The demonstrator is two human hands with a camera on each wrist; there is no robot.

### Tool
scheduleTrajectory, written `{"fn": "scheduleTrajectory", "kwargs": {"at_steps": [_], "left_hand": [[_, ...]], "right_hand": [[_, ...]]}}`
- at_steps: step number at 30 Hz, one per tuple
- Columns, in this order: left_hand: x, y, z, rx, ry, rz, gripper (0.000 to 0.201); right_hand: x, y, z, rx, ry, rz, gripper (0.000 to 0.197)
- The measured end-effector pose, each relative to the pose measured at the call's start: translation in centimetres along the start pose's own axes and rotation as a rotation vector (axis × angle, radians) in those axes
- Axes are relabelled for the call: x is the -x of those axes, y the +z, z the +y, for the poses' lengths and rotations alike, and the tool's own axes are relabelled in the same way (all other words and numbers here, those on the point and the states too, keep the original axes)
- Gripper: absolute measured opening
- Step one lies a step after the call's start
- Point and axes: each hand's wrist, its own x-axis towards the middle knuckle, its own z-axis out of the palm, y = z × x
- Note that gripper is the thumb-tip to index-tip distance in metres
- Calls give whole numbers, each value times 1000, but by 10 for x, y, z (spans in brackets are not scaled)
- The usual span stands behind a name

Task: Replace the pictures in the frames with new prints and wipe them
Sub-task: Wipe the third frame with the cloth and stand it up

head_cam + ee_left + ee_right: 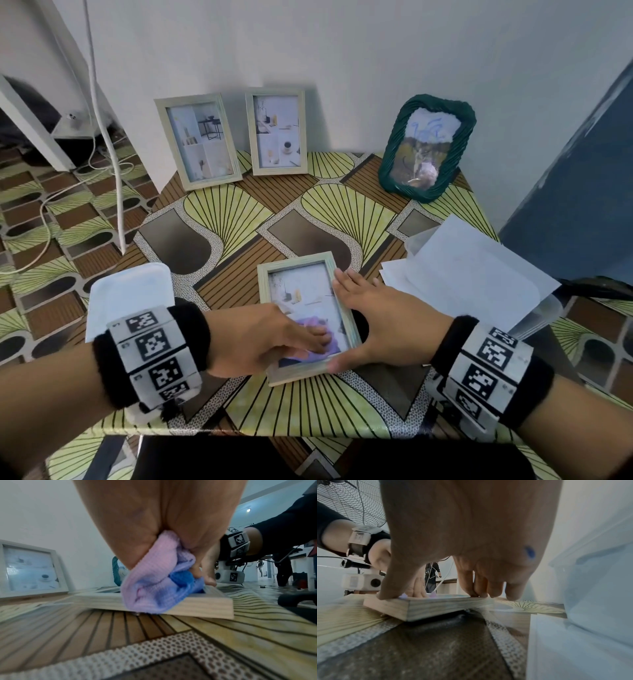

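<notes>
A light wooden picture frame (296, 265) lies face up on the patterned table (222, 219), near its front edge. My left hand (308, 337) grips a bunched purple-and-blue cloth (310, 324) and presses it on the lower part of the glass. In the left wrist view the cloth (149, 585) hangs over the near rail of the frame (197, 604). My right hand (370, 315) lies flat along the frame's right rail with straight fingers. Its thumb (388, 593) presses on the near corner of the frame (436, 607).
Two more light wooden frames (197, 140) (277, 132) and a green wavy frame (426, 147) lean on the wall at the back. White sheets (472, 270) lie over a clear container (534, 315) at the right. A white lid (130, 291) sits at the left.
</notes>
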Motion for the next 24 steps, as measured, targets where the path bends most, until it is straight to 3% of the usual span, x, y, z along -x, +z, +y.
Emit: {"fn": "scheduleTrajectory", "kwargs": {"at_steps": [5,11,24], "left_hand": [[11,-9,4,-113,-37,-82,42],[28,-10,7,-316,-190,-140,67],[-14,-19,-7,-597,-475,-92,49]], "right_hand": [[4,1,-3,7,7,0,127],[4,4,-3,-35,-2,17,126],[2,4,-5,-52,-9,43,125]]}}
